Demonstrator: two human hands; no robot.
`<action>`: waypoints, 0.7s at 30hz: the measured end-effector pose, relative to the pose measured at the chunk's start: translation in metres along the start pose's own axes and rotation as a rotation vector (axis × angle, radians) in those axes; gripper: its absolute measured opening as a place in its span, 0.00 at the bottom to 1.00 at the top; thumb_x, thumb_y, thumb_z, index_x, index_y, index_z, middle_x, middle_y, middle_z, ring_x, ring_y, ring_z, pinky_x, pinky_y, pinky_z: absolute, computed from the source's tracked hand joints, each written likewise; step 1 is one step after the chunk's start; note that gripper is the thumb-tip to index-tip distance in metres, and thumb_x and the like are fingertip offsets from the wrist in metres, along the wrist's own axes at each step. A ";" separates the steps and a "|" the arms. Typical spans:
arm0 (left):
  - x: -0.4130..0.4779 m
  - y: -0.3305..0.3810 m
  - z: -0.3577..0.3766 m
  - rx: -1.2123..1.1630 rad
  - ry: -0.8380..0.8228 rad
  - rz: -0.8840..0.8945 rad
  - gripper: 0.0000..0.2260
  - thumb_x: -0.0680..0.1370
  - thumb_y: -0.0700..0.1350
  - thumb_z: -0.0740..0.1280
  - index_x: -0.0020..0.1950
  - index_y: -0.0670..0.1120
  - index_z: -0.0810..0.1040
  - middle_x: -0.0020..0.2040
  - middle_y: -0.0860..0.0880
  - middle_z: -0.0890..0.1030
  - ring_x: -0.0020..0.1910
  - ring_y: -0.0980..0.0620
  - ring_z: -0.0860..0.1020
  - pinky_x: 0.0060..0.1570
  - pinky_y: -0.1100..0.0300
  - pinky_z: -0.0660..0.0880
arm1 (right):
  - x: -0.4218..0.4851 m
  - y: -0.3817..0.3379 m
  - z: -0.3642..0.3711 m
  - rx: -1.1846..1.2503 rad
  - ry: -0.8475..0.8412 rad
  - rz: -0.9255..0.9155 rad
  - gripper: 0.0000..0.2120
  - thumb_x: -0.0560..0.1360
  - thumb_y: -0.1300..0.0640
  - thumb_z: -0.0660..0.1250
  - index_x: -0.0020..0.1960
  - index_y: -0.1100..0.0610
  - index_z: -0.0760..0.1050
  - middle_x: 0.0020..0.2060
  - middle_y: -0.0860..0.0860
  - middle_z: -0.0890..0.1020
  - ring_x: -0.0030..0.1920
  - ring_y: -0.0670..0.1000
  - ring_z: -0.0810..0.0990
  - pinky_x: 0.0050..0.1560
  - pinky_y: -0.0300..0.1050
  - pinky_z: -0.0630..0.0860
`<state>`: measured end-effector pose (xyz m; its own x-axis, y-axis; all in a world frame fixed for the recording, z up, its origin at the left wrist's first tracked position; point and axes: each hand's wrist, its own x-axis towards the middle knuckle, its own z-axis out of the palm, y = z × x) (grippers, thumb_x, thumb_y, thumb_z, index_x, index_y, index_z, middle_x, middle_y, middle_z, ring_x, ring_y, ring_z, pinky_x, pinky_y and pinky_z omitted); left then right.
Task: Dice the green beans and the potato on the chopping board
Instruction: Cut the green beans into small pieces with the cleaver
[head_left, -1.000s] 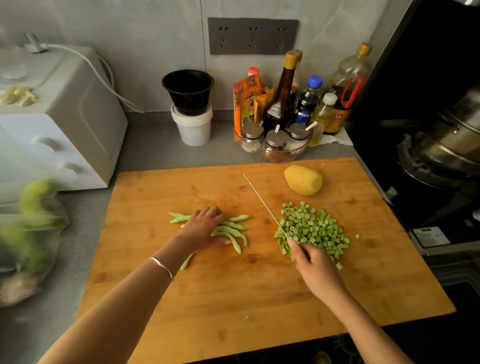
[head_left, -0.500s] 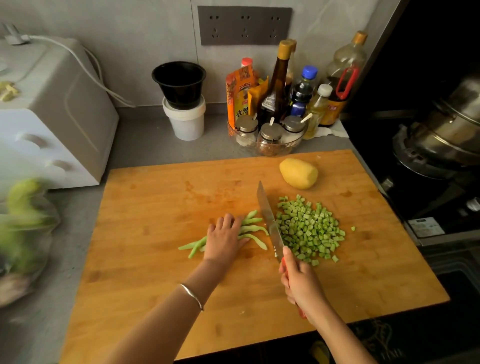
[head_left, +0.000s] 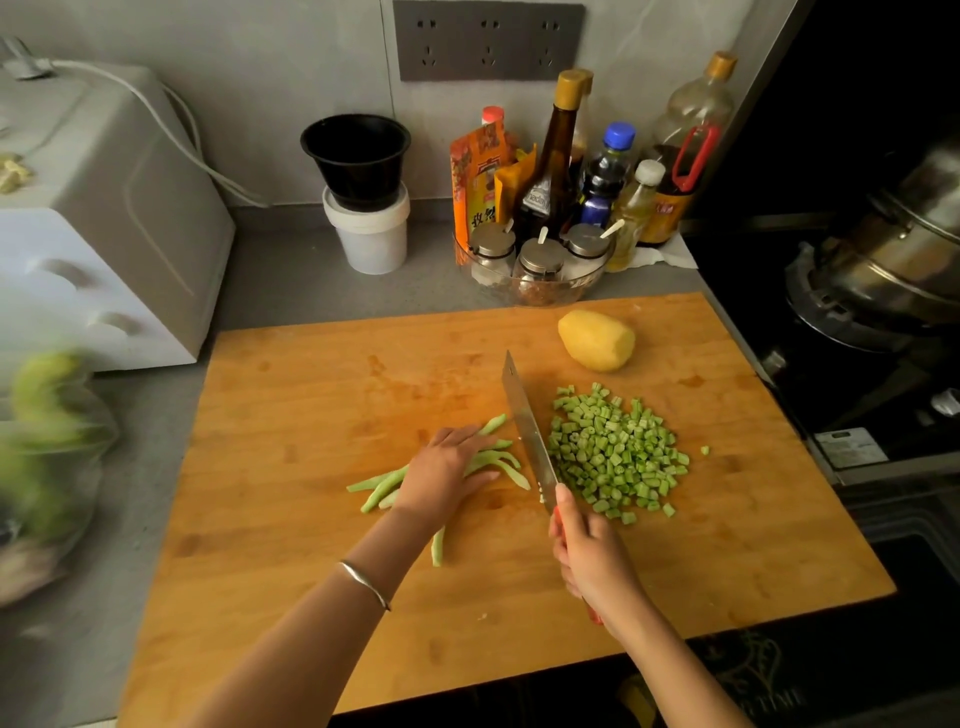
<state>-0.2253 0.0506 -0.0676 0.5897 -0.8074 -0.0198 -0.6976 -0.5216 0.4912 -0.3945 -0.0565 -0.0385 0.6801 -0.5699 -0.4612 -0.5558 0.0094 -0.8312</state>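
Holds a knife (head_left: 527, 431) in the right grip (head_left: 592, 561), fingers clenched round the red handle, blade pointing away from the body. Cannot tell whether the edge touches the chopping board (head_left: 311, 415).

Presses the left grip (head_left: 441, 473) flat, fingers straight and released, on a small bunch of whole green beans (head_left: 376, 480) just left of the blade, bean ends sticking out on both sides of the palm. One loose bean (head_left: 438, 545) beside the left wrist, nearer the body. A thin bracelet (head_left: 363, 577) on that wrist.

Immediately right of the blade, a heap of diced beans (head_left: 615, 449), with a few stray bits at its far right. Beyond the knife tip and slightly right, a peeled potato (head_left: 596, 340), whole, near the board's back edge.

Past the board on the grey counter (head_left: 291, 275): a bowl of spice jars (head_left: 540, 265), sauce bottles (head_left: 558, 156) behind it, a black cup (head_left: 356, 156) stacked on a white tub (head_left: 371, 241). Far left of the left grip, a white appliance (head_left: 104, 218) and a blurred bag of green produce (head_left: 47, 441). Far right of the right grip, a steel pot (head_left: 893, 249).
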 end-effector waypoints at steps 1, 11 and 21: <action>0.000 0.001 0.002 -0.017 0.021 0.008 0.20 0.76 0.52 0.68 0.68 0.50 0.74 0.68 0.49 0.73 0.67 0.48 0.69 0.62 0.55 0.68 | -0.001 0.002 -0.002 0.003 0.001 -0.002 0.27 0.75 0.35 0.51 0.35 0.58 0.68 0.23 0.49 0.65 0.20 0.46 0.62 0.25 0.41 0.58; -0.006 0.006 0.015 -0.052 0.059 0.050 0.21 0.77 0.49 0.67 0.70 0.48 0.71 0.66 0.47 0.75 0.65 0.48 0.72 0.59 0.55 0.72 | 0.007 0.005 0.008 0.016 0.051 0.010 0.25 0.81 0.39 0.53 0.34 0.56 0.68 0.20 0.46 0.66 0.20 0.45 0.63 0.25 0.41 0.59; -0.015 -0.007 0.011 0.094 0.175 0.205 0.17 0.74 0.56 0.58 0.49 0.52 0.85 0.57 0.50 0.82 0.54 0.45 0.80 0.50 0.51 0.77 | -0.003 0.008 0.015 0.004 0.068 0.001 0.25 0.80 0.38 0.52 0.33 0.55 0.67 0.18 0.46 0.65 0.19 0.45 0.62 0.25 0.41 0.59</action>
<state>-0.2336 0.0634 -0.0799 0.4876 -0.8432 0.2265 -0.8397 -0.3819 0.3860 -0.3935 -0.0423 -0.0490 0.6450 -0.6247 -0.4401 -0.5549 0.0130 -0.8318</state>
